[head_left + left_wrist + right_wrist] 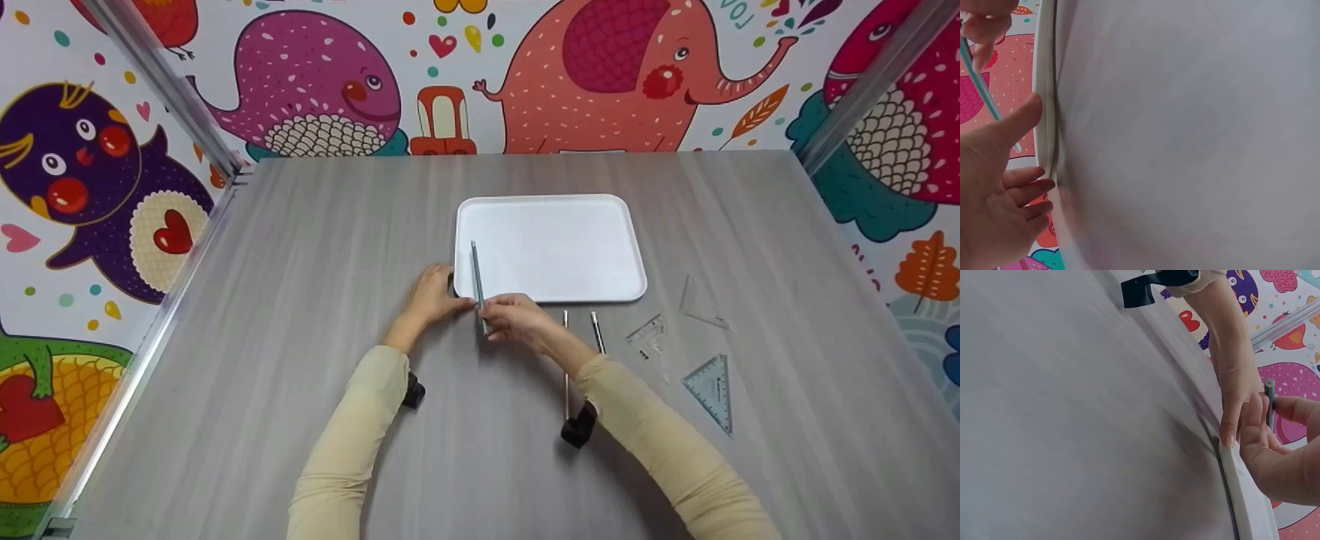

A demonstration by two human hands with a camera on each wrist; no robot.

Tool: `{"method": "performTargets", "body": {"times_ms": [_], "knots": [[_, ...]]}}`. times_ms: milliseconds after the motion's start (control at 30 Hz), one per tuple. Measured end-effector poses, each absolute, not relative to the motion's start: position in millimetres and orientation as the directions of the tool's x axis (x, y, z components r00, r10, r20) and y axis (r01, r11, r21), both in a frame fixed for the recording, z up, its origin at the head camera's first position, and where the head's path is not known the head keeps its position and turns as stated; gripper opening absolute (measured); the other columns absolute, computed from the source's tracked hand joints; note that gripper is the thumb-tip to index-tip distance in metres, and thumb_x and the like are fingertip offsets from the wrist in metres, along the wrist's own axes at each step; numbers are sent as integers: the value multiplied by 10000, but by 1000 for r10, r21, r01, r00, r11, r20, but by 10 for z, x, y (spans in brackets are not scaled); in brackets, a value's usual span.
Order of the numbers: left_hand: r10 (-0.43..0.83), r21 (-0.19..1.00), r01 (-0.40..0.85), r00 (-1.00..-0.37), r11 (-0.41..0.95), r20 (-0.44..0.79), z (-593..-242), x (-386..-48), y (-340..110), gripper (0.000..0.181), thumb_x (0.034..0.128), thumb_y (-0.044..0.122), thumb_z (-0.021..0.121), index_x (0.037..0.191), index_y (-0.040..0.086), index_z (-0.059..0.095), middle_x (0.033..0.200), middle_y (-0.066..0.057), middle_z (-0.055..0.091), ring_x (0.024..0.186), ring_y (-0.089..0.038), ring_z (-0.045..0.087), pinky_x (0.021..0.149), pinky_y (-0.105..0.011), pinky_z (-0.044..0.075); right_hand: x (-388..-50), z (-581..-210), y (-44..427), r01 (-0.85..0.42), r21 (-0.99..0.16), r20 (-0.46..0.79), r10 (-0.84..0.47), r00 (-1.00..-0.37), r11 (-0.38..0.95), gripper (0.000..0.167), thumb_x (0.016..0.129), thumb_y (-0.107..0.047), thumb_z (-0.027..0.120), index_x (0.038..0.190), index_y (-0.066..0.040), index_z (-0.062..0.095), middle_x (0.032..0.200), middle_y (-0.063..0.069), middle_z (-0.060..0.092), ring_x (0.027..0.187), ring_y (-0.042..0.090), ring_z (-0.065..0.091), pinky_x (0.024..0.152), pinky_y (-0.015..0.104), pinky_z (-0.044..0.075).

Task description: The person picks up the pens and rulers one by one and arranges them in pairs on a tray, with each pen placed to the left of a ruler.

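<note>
A greenish pencil (476, 270) is pinched between the thumb and fingers of my right hand (517, 322). It slants over the left end of a white tray (555, 247), its far part above the tray floor and its near end past the front rim. In the right wrist view, the near end of the pencil (1270, 391) sticks out between the fingertips. My left hand (433, 296) is at the tray's front left corner. In the left wrist view, its thumb and loosely extended fingers rest against the tray rim (1044, 73).
Two more pencils lie in front of the tray: one (566, 360) and a darker one (597, 330), partly under my right forearm. To the right are three clear set squares: a small one (649, 337), one further back (701, 304) and a bluish one (712, 394). Patterned walls enclose the table.
</note>
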State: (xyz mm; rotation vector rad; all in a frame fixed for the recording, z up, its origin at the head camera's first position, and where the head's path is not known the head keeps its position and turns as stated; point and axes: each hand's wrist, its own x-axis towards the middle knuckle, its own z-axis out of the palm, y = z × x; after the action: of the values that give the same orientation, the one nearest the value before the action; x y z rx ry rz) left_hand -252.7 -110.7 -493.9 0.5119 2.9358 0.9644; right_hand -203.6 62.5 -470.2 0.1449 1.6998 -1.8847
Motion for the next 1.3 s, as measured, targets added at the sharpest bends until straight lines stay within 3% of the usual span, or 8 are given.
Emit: {"method": "performTargets", "body": {"times_ms": [467,1000,1300], "knots": [[337,573,336,-935,747,109,-4922,-2544,-1116,469,686,214,783,1024,-60,606,980,-179,607,954,-307,517,874,-402,391,-2296,-4655,590,461,-883,-466,-273,-842,86,36,859,-24,553,885,0,552,696,22,546,555,84,516,507,189,469],[288,541,258,-957,800,30,-4918,-2529,-1080,492,694,267,779,1044,-31,604,1030,-174,602,1001,-297,530,875,-398,406,-2502,-4760,676,427,-890,-453,-205,-867,162,112,853,-16,537,945,47,545,700,24,521,549,91,516,500,196,466],[279,523,242,-960,817,9,-4899,-2533,-1079,519,705,288,770,1080,-25,596,1073,-170,595,1034,-292,525,887,-396,408,-2605,-4775,681,455,-882,-470,-147,-870,125,152,854,-26,551,979,60,543,705,28,516,563,88,514,500,188,467]]}}
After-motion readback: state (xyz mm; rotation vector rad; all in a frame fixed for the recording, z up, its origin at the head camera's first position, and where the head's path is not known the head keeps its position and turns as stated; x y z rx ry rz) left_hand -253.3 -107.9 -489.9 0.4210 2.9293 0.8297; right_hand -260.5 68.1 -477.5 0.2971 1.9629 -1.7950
